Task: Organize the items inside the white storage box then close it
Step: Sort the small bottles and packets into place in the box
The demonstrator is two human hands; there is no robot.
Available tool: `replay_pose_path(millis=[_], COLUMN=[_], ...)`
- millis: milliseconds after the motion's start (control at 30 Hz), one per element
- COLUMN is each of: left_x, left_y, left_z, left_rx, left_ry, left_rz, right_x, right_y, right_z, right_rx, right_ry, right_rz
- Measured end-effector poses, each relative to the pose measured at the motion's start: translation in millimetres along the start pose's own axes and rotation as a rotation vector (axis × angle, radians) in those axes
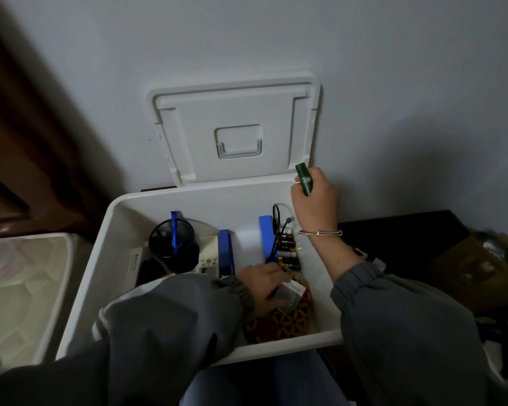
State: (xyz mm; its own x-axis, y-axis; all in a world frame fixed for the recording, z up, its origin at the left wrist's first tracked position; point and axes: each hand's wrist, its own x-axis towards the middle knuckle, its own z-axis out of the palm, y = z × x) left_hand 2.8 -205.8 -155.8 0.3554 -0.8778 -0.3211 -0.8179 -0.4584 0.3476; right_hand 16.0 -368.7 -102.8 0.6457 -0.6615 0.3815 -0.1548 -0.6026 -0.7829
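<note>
Head view looks down into the white storage box (112, 218), which sits on the floor against the wall. Its lid (238, 112) is swung up and leaning back, so both arms can reach inside. My right hand (316, 200) is raised over the far right corner. Its fingers are wrapped tight round a small green cylinder (303, 178), which I take to be held clear until a slot is found for it. My left hand (261, 284) is low in the near part of the box, and its fingers look curled on a small grey packet (289, 291) lying on a patterned pouch (279, 320). I think it is shifting the soft things to open up floor space.

Along the far side the hard items already stand in a row. From left to right they are a black mesh cup (172, 247) with a blue pen (175, 230), two blue cases (226, 253) on edge, and a pack of batteries (288, 253) with a black cable (276, 221) looped over it. I judge the sorting partly done, and the lid is not yet closed.
</note>
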Motion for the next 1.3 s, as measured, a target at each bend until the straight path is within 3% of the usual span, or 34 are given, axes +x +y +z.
replay_pose_path(millis=[200,467,633,900,1033,1200,1300], left_x=[26.6,29.2,29.3,34.5,30.0,-12.2,-65.4], left_y=[4.8,0.9,2.9,-0.5,-1.0,-0.4,-10.1], left_z=[30.6,36.6,34.5,27.9,11.9,-34.6,-62.3], left_rx=[0.234,0.103,0.128,-0.171,-0.323,-0.437,-0.490], left_ry=[-0.038,0.083,0.018,0.041,-0.037,0.186,0.356], left_rz=[0.074,0.000,0.001,-0.127,-0.202,-0.161,-0.159], right_x=[0.0,0.9,0.3,2.5,2.8,-1.4,-14.9], right_y=[1.4,2.3,2.7,4.2,4.3,-1.7,-11.6], right_z=[1.3,1.3,0.6,2.9,2.3,-0.8,-3.4], right_rx=[0.011,0.025,0.057,0.095,0.089,0.049,0.064], right_ry=[0.011,0.021,0.037,0.070,0.082,0.023,-0.183], right_rz=[-0.014,-0.015,-0.031,-0.072,-0.080,-0.079,-0.156])
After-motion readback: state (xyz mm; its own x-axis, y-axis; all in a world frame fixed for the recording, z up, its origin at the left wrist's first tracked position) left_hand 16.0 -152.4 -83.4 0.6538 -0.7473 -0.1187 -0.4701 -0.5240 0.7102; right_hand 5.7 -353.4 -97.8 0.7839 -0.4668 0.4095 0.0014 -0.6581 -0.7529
